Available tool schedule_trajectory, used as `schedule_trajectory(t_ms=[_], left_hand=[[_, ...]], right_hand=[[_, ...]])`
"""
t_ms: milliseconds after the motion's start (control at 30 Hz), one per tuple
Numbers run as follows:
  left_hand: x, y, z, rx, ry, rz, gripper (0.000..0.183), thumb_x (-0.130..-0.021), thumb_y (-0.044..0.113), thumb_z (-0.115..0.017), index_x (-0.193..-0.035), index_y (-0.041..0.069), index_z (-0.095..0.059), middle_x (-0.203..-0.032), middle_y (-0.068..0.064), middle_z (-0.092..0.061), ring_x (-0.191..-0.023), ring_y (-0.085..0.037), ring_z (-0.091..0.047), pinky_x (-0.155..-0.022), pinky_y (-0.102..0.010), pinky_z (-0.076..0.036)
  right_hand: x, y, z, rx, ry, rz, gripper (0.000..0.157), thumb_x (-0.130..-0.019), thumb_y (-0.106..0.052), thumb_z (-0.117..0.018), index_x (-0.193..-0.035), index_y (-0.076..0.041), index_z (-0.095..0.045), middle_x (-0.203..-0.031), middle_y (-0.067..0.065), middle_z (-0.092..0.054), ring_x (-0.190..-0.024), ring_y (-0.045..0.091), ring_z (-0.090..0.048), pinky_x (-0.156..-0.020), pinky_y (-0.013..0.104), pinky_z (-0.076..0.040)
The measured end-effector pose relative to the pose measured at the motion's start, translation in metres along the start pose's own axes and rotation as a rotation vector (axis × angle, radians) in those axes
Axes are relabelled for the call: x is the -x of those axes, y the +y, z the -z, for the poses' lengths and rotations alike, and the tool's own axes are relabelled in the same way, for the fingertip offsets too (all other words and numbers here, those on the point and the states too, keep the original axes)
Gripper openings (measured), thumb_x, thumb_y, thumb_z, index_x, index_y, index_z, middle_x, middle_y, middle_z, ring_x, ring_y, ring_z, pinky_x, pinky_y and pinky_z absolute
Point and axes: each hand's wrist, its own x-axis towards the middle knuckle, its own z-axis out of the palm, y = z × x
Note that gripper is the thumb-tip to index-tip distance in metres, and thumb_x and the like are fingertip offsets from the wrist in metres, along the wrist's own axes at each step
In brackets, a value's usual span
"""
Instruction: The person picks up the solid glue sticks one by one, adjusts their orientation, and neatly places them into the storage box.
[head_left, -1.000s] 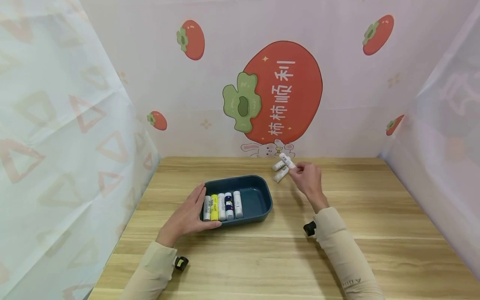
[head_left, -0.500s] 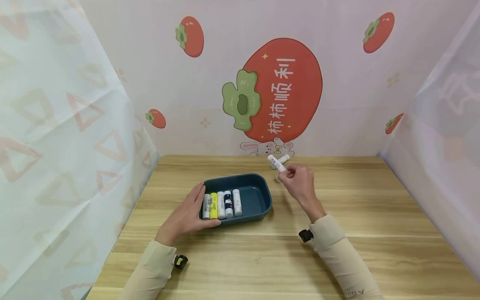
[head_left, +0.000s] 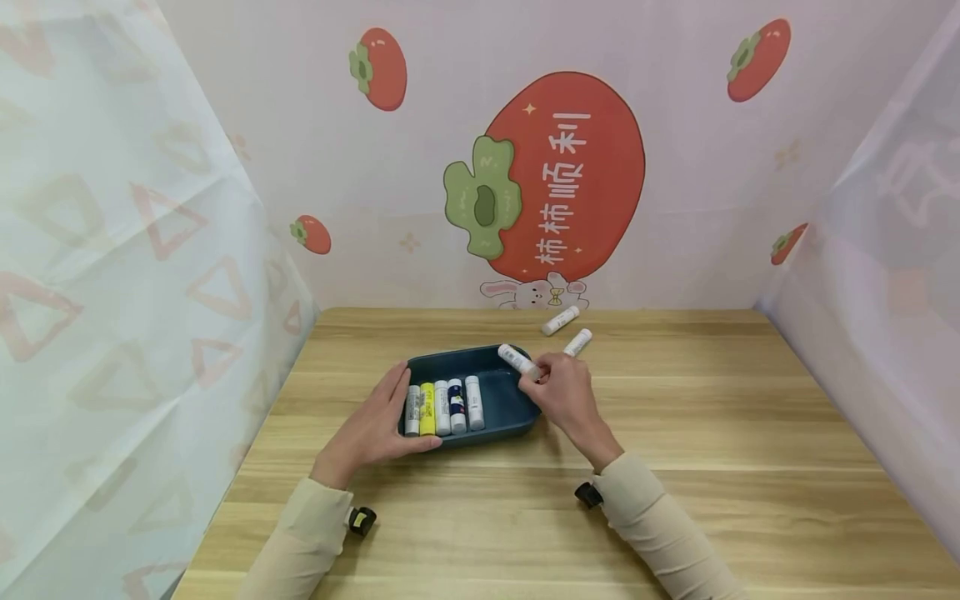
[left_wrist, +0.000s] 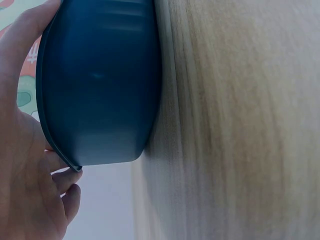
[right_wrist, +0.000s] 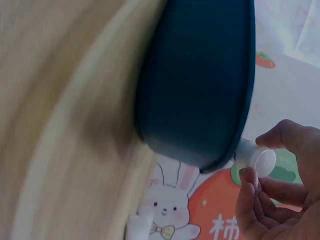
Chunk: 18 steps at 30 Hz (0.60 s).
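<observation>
A dark blue tray (head_left: 491,437) sits on the table, with my left hand (head_left: 367,431) spread across its left end, thumb at the near rim and fingers at the far rim. In the left wrist view, fingertips curl over the rim. Several glue sticks stand in a row in the tray's left half, among them a yellow glue stick (head_left: 427,410) and a navy one (head_left: 457,406). My right hand (head_left: 567,398) pinches a white glue stick (head_left: 517,362) by one end, tilted over the tray's right end. The right wrist view shows its round end (right_wrist: 265,162) between thumb and fingers.
Two more white glue sticks lie on the table beyond my right hand: one (head_left: 561,321) near the back edge, another (head_left: 578,342) closer. A printed cloth backdrop (head_left: 420,167) rises behind the wooden table (head_left: 712,417), with cloth sides left and right.
My right hand has carried the white glue stick left and nearer, from above the loose glue sticks to over the tray's right end. The left hand and tray have stayed put.
</observation>
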Motion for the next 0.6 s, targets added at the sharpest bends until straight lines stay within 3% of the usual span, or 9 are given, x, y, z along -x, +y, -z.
schedule_trajectory(t_ms=[200,367,600], left_hand=[[0.0,0.0,-0.001,0.0,0.001,0.001,0.137,-0.077,0.086,-0.069,-0.168,-0.002,-0.015,-0.178,-0.018,-0.011,-0.164,-0.038,-0.021,-0.128,-0.057,-0.034],[0.0,0.001,-0.001,-0.002,0.001,0.0,0.136,-0.078,0.086,-0.068,-0.168,-0.002,-0.016,-0.178,-0.019,-0.012,-0.164,-0.039,-0.022,-0.128,-0.057,-0.035],[0.001,0.001,0.0,0.004,0.002,0.002,0.135,-0.079,0.085,-0.068,-0.168,-0.002,-0.016,-0.178,-0.019,-0.011,-0.164,-0.039,-0.021,-0.128,-0.057,-0.033]], right_hand=[[0.009,-0.012,-0.015,0.042,-0.079,-0.01,0.014,-0.084,-0.014,-0.079,-0.091,-0.002,-0.08,-0.079,0.007,-0.072,-0.059,0.01,-0.057,-0.051,0.021,-0.048],[0.014,-0.022,-0.023,0.095,-0.144,-0.048,0.016,-0.085,-0.016,-0.082,-0.091,-0.001,-0.079,-0.084,0.01,-0.071,-0.062,0.012,-0.058,-0.05,0.019,-0.047],[0.013,-0.03,-0.031,0.167,-0.192,-0.044,0.017,-0.086,-0.019,-0.083,-0.083,-0.003,-0.077,-0.076,0.005,-0.068,-0.059,0.013,-0.057,-0.049,0.021,-0.046]])
